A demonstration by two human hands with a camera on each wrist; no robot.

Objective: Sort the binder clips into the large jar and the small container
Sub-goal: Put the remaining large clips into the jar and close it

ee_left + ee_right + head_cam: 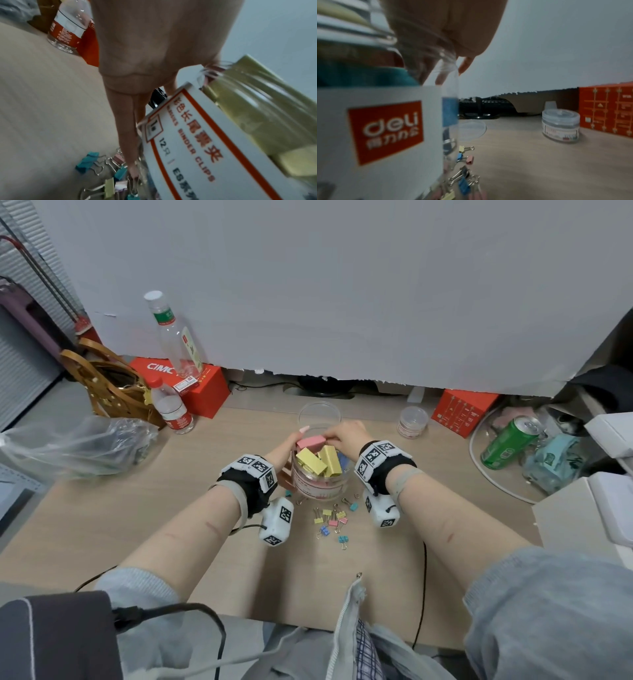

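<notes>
The large clear jar [320, 487] stands mid-table, filled to the mouth with big yellow clips [310, 461] and a pink binder clip [310, 442] on top. My left hand [291, 445] holds the jar's left side, thumb up at the rim. Its fingers [126, 121] run down along the labelled jar [223, 135]. My right hand [342, 436] reaches over the mouth and pinches the pink clip; its fingers [464, 65] curl over the jar [385, 128] rim. Several small coloured clips [330, 520] lie in front of the jar. The small container [412, 422], lid on, sits at the back right.
The jar's clear lid [318, 412] lies just behind it. Two water bottles [171, 409], red boxes [202, 392] and a brown bag [113, 385] crowd the back left. At the right are a red box [462, 412], a green can [507, 441] and white boxes [609, 498].
</notes>
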